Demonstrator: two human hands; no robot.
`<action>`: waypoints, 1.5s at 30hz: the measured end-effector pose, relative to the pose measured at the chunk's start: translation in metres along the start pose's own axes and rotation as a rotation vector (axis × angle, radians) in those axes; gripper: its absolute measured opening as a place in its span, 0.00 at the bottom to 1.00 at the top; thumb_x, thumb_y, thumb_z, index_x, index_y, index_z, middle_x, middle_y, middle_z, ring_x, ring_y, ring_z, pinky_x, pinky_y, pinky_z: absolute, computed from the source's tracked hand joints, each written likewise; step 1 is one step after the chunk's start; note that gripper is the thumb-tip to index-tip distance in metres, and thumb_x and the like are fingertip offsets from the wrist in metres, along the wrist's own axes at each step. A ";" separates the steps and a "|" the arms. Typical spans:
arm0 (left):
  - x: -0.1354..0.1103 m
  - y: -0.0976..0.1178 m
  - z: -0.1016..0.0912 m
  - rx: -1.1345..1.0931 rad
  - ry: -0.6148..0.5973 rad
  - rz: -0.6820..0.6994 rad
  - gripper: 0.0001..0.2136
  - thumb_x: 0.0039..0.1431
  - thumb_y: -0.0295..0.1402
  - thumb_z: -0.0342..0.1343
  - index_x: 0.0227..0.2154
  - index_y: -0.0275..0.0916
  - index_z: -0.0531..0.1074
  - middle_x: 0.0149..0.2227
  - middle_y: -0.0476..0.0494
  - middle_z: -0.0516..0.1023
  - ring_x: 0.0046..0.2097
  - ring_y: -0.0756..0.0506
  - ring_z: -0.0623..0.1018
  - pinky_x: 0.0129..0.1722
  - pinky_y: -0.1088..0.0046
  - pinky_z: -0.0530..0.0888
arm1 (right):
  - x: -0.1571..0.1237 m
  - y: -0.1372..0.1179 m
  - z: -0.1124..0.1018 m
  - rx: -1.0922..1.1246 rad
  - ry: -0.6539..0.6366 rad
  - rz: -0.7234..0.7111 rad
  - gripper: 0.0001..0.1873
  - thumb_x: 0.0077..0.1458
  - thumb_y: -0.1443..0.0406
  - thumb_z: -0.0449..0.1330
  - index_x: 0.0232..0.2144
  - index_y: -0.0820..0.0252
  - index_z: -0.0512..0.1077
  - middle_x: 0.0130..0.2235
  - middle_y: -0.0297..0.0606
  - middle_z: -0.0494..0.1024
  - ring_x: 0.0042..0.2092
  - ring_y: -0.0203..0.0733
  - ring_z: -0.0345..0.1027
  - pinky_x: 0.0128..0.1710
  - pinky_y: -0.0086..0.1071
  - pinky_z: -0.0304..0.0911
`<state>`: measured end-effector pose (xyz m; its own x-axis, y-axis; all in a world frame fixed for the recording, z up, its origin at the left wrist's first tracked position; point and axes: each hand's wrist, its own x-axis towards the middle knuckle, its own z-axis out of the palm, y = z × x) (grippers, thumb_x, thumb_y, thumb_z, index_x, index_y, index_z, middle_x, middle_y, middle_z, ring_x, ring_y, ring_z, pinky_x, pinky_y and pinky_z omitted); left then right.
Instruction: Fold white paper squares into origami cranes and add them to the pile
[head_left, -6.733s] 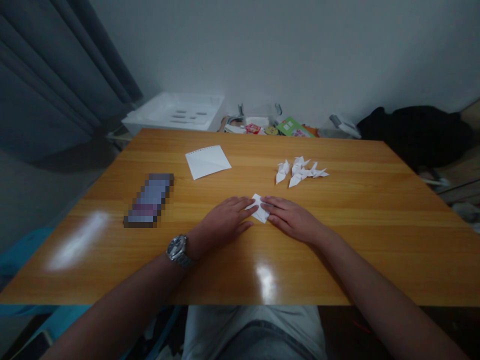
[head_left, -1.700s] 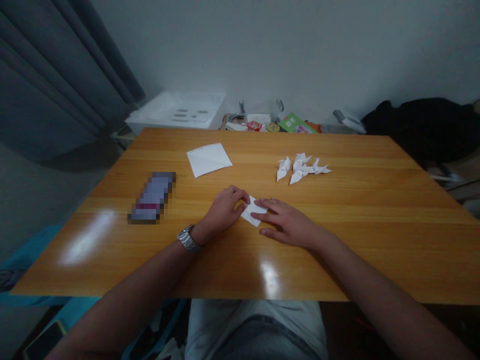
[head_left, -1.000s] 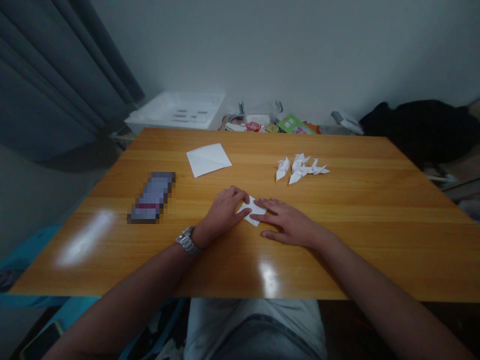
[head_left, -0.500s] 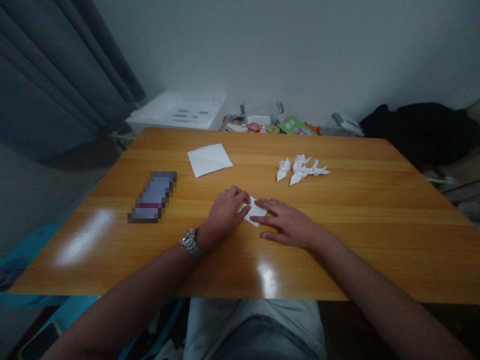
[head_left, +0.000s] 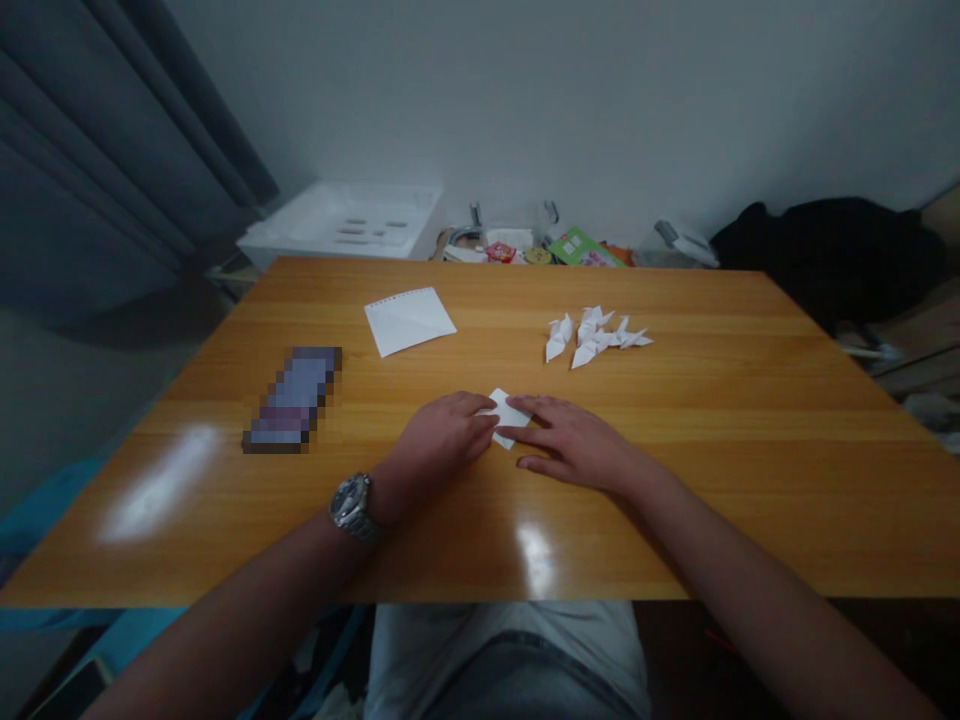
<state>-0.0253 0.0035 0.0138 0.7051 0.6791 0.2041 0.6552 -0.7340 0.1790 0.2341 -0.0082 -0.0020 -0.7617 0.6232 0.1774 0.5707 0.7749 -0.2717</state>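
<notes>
A small white folded paper (head_left: 507, 420) lies on the wooden table (head_left: 675, 480) between my two hands. My left hand (head_left: 450, 430), with a metal watch (head_left: 352, 505) on the wrist, is closed at the paper's left corner, thumb and fingers pinching its edge. My right hand (head_left: 566, 440) is open, its fingers spread; two fingertips rest on the paper's right side. Beyond it sits a group of white folded paper cranes (head_left: 596, 338). A larger white sheet (head_left: 410, 320) with a torn, perforated edge lies at the upper left.
A phone-like slab (head_left: 294, 400), blurred by pixels, lies left of my hands. Behind the table stand a white plastic tray (head_left: 337, 225) and a green packet (head_left: 581, 248) among small items. A dark cloth heap (head_left: 832, 250) is at the back right, a curtain (head_left: 97, 150) at the left.
My left hand has rolled over, so its wrist and watch sit further left and its back faces up more. My right hand stays spread on the paper. The view has shifted slightly.
</notes>
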 end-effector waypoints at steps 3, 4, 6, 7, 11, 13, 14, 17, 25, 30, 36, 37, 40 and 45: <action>-0.002 0.001 0.000 0.014 -0.044 0.020 0.14 0.66 0.29 0.53 0.51 0.37 0.76 0.52 0.38 0.79 0.51 0.40 0.79 0.53 0.61 0.77 | -0.001 0.002 -0.001 0.044 -0.007 0.024 0.27 0.67 0.53 0.57 0.66 0.49 0.65 0.70 0.45 0.61 0.69 0.53 0.58 0.66 0.52 0.58; -0.002 0.001 0.000 0.015 -0.053 0.034 0.15 0.66 0.29 0.53 0.53 0.37 0.75 0.54 0.37 0.79 0.52 0.40 0.79 0.55 0.60 0.76 | -0.001 0.002 -0.001 0.057 -0.003 0.040 0.28 0.68 0.54 0.57 0.67 0.50 0.63 0.70 0.45 0.62 0.69 0.52 0.58 0.66 0.51 0.59; -0.004 -0.001 0.000 0.010 -0.065 0.072 0.16 0.66 0.29 0.52 0.54 0.37 0.74 0.56 0.37 0.78 0.55 0.40 0.78 0.58 0.59 0.74 | 0.000 0.004 -0.001 0.070 0.007 0.073 0.28 0.69 0.55 0.55 0.68 0.51 0.62 0.69 0.45 0.64 0.68 0.50 0.60 0.66 0.50 0.59; -0.005 -0.002 0.001 0.007 -0.070 0.086 0.17 0.66 0.29 0.51 0.55 0.37 0.74 0.57 0.36 0.77 0.56 0.40 0.78 0.60 0.59 0.73 | 0.000 0.004 0.000 0.069 0.011 0.084 0.27 0.69 0.56 0.54 0.67 0.52 0.63 0.68 0.46 0.65 0.67 0.50 0.61 0.66 0.50 0.59; -0.009 -0.005 0.001 0.016 -0.103 0.112 0.18 0.67 0.30 0.51 0.57 0.39 0.73 0.61 0.35 0.73 0.60 0.39 0.76 0.61 0.57 0.72 | 0.002 0.005 0.001 0.038 -0.004 0.097 0.26 0.71 0.56 0.52 0.66 0.57 0.64 0.68 0.47 0.65 0.67 0.51 0.61 0.67 0.50 0.59; -0.009 -0.005 0.000 0.028 -0.112 0.122 0.18 0.67 0.30 0.52 0.57 0.39 0.74 0.62 0.34 0.73 0.61 0.38 0.75 0.63 0.56 0.70 | 0.002 0.004 0.001 0.019 -0.008 0.096 0.27 0.71 0.56 0.52 0.67 0.59 0.64 0.68 0.48 0.65 0.67 0.51 0.61 0.67 0.50 0.59; -0.010 -0.005 -0.001 0.031 -0.111 0.121 0.18 0.66 0.30 0.52 0.57 0.39 0.74 0.62 0.34 0.73 0.61 0.38 0.74 0.63 0.56 0.70 | 0.003 0.004 0.002 0.010 -0.005 0.097 0.27 0.71 0.55 0.52 0.67 0.59 0.64 0.68 0.49 0.65 0.67 0.52 0.61 0.67 0.50 0.59; -0.010 -0.003 -0.001 0.020 -0.114 0.096 0.18 0.67 0.30 0.52 0.57 0.39 0.73 0.62 0.34 0.72 0.61 0.38 0.75 0.62 0.56 0.71 | 0.002 0.003 0.003 -0.005 0.003 0.098 0.28 0.71 0.55 0.51 0.67 0.59 0.63 0.68 0.48 0.65 0.67 0.52 0.61 0.67 0.50 0.58; -0.010 0.001 -0.003 0.003 -0.134 0.094 0.20 0.65 0.29 0.52 0.59 0.40 0.70 0.62 0.34 0.72 0.57 0.37 0.77 0.57 0.56 0.75 | 0.002 0.004 0.009 0.041 0.050 0.136 0.24 0.71 0.60 0.49 0.66 0.56 0.65 0.66 0.44 0.69 0.66 0.49 0.63 0.66 0.50 0.61; -0.012 -0.003 0.002 0.023 -0.143 0.094 0.19 0.68 0.31 0.52 0.61 0.41 0.69 0.64 0.34 0.70 0.60 0.37 0.75 0.61 0.55 0.72 | 0.001 0.005 0.007 0.043 0.029 0.110 0.25 0.71 0.59 0.50 0.66 0.57 0.65 0.67 0.45 0.66 0.67 0.50 0.61 0.67 0.51 0.59; -0.017 -0.006 0.007 -0.027 -0.132 0.080 0.22 0.69 0.32 0.53 0.64 0.44 0.66 0.68 0.35 0.65 0.67 0.37 0.68 0.67 0.53 0.65 | -0.001 0.008 0.005 0.090 0.024 0.060 0.24 0.70 0.57 0.53 0.65 0.52 0.67 0.69 0.44 0.63 0.69 0.50 0.58 0.68 0.53 0.56; -0.018 -0.006 0.007 -0.034 -0.129 0.077 0.22 0.69 0.32 0.54 0.64 0.44 0.66 0.68 0.35 0.64 0.67 0.37 0.67 0.67 0.52 0.65 | -0.001 0.008 0.005 0.091 0.026 0.061 0.23 0.70 0.57 0.53 0.64 0.52 0.68 0.69 0.43 0.63 0.69 0.50 0.57 0.68 0.53 0.56; -0.018 -0.006 0.007 -0.039 -0.127 0.078 0.21 0.69 0.33 0.53 0.64 0.43 0.67 0.68 0.34 0.64 0.68 0.37 0.66 0.67 0.52 0.65 | -0.002 0.007 0.005 0.084 0.023 0.062 0.23 0.70 0.58 0.54 0.64 0.52 0.68 0.69 0.43 0.62 0.70 0.50 0.57 0.68 0.52 0.56; -0.016 -0.007 0.003 -0.031 -0.124 0.077 0.20 0.69 0.31 0.54 0.62 0.45 0.69 0.68 0.35 0.64 0.67 0.37 0.67 0.66 0.52 0.66 | -0.002 0.008 0.005 0.076 0.013 0.054 0.25 0.70 0.58 0.55 0.66 0.53 0.65 0.69 0.44 0.62 0.69 0.50 0.57 0.69 0.51 0.55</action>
<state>-0.0404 -0.0019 0.0067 0.7823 0.6151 0.0984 0.5906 -0.7825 0.1971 0.2387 -0.0033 -0.0092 -0.7261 0.6655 0.1731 0.5855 0.7303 -0.3518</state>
